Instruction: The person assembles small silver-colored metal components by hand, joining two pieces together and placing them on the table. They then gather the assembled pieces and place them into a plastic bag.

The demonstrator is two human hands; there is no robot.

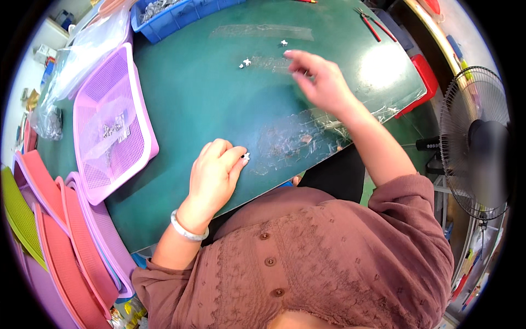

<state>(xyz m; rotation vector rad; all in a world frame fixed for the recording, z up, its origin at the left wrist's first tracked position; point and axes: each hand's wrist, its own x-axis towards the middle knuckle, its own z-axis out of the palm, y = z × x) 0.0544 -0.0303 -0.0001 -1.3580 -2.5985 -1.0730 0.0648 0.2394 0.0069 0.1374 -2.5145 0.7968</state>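
Observation:
Close to the table's near edge, my left hand [215,170] is closed, thumb and forefinger pinching a small white star-shaped piece [246,157]. A light bangle [189,227] circles that wrist. Farther out over the green table, my right hand [323,82] has its thumb and fingers apart and shows nothing held between them; it looks slightly blurred. Just beyond its fingertips lies a small white piece [284,43]. Another small white piece [246,62] rests to its left, with a tiny bit beside it.
A purple basket [143,123] holding a clear bag of small parts is at left, above stacked pink baskets [71,241]. A blue bin [175,24] of grey metal parts stands at the back. Red-handled pliers [372,28] lie far right. A fan [474,142] stands right.

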